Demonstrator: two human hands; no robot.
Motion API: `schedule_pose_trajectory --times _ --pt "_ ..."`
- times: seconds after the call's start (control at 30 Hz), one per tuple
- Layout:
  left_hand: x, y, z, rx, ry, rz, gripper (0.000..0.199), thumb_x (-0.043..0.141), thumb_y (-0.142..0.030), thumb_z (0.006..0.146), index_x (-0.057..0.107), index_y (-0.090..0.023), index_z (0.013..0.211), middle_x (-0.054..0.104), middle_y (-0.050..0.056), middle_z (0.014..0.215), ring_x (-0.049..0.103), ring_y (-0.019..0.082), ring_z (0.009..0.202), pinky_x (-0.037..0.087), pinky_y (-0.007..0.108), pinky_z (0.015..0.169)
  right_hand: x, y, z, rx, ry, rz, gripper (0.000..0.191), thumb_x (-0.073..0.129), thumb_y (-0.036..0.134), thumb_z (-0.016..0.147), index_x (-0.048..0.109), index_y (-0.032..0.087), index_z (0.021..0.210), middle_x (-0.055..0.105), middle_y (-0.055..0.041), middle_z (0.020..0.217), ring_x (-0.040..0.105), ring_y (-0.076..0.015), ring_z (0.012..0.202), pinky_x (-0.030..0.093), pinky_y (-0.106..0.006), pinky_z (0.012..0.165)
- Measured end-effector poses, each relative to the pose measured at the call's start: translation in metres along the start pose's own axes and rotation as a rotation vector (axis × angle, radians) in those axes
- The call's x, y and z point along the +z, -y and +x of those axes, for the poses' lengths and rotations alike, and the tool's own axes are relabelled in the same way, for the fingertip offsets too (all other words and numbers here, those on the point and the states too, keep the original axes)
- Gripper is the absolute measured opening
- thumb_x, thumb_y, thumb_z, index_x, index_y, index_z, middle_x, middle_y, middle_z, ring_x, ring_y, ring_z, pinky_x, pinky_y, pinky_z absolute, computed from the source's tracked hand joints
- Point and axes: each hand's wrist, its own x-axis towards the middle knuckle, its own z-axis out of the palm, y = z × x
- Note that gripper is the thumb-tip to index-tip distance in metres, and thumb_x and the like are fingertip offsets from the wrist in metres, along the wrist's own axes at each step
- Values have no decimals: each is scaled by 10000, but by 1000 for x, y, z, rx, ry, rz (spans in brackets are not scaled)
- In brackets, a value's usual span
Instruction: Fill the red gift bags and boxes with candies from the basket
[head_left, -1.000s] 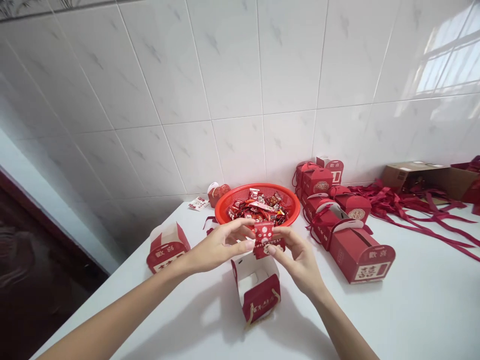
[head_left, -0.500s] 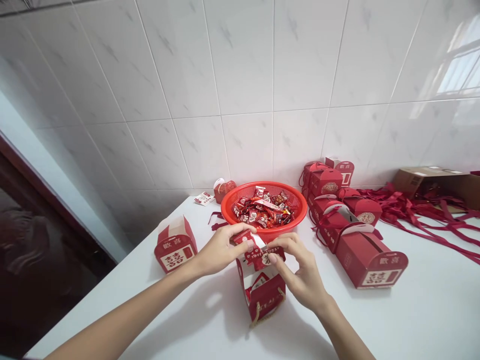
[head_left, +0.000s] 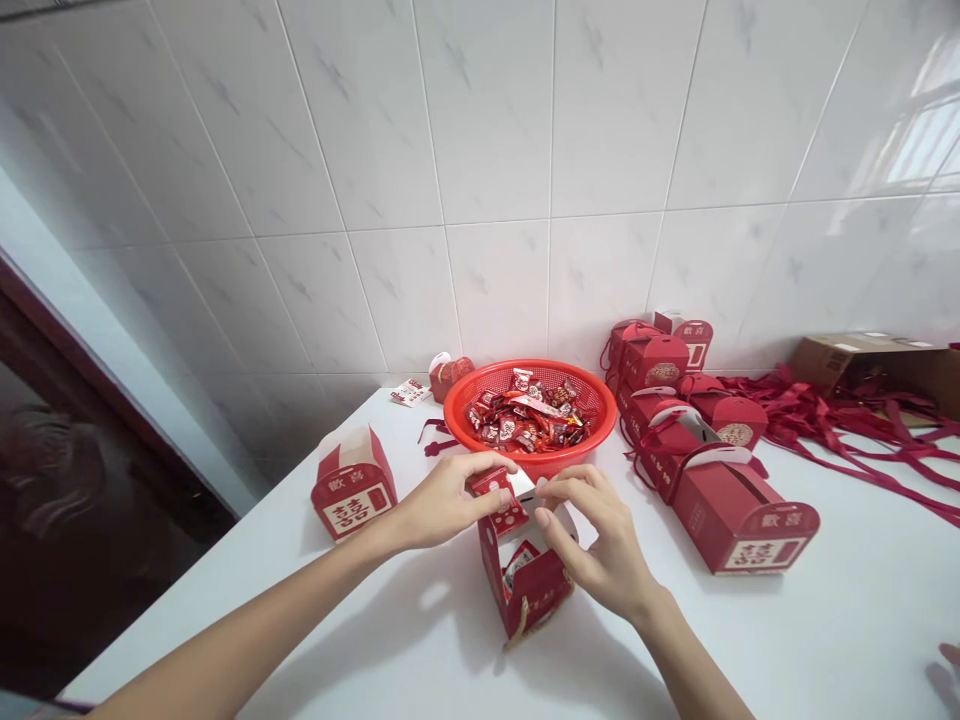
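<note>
Between my hands, an open red box (head_left: 525, 595) with a twisted rope handle stands on the white table, wrapped sweets visible inside. My left hand (head_left: 455, 500) pinches a red candy packet (head_left: 498, 503) over the far side of the box opening. My right hand (head_left: 592, 535) is at the box's right side, thumb and forefinger close together by the pale inner flap; what they hold, if anything, is too small to make out. Right behind the box sits a red basket (head_left: 604, 412) full of wrapped sweets (head_left: 525, 412).
A closed red box (head_left: 355, 480) stands at left. Several red boxes (head_left: 739, 510) line the right side, with dark red ribbons (head_left: 810, 420) and a cardboard box (head_left: 847, 350) beyond. Part of another person's hand (head_left: 950, 653) shows at the right edge.
The packet has turned and now sits on my left hand's side, away from my right fingers. Another person's fingertips have appeared at the right edge.
</note>
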Motion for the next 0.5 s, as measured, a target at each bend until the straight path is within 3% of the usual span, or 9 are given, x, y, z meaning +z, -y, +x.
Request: schedule_pose_trajectory --times 0.27,0.5 --pt "3 6 -2 14 15 -113 420 678 -352 823 643 -184 1206 689 89 1175 665 214 1010 548 355 893 -3 -1 1 1 17 -15 95 596 168 921 620 217 998 700 -20 883 570 -201 874 460 -365 798" --pt "-5 7 -4 47 -1 104 353 655 -360 829 693 -232 1156 666 72 1227 618 247 1084 506 401 970 -10 -7 3 54 -23 -39 57 591 249 942 628 207 951 705 -39 889 593 -203 840 464 -357 763"
